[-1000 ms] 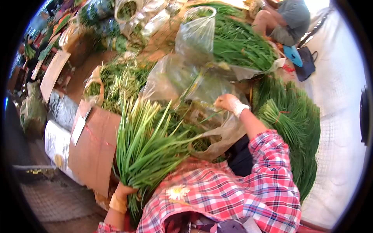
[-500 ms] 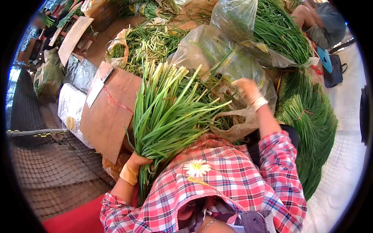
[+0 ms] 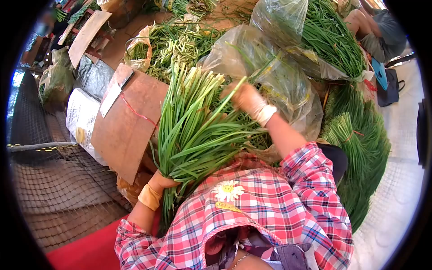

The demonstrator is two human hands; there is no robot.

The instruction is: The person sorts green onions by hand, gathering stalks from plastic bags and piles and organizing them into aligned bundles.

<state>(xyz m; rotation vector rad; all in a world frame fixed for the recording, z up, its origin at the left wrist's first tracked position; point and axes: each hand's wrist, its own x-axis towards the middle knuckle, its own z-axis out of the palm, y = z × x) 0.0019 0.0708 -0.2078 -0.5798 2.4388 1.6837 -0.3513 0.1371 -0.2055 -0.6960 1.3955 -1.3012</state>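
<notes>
My left hand (image 3: 158, 182), with a tan wrist band, grips the lower end of a thick bunch of long green stalks (image 3: 193, 126) that stands upright in front of my plaid shirt. My right hand (image 3: 245, 96), in a pale glove, is closed at the top right of that bunch, with a stalk or two in its fingers. Just behind it lies an open clear plastic bag (image 3: 274, 76) with more loose stalks inside.
A brown cardboard sheet (image 3: 130, 126) leans left of the bunch. Tied green bundles (image 3: 355, 135) pile up on the right, and more bags of greens (image 3: 175, 40) lie behind. Another person (image 3: 382, 31) sits at top right. Netting and a red mat (image 3: 85, 252) cover the floor.
My right hand has come out of the plastic bag and moved left onto the top of the bunch. My left hand keeps its hold on the bunch.
</notes>
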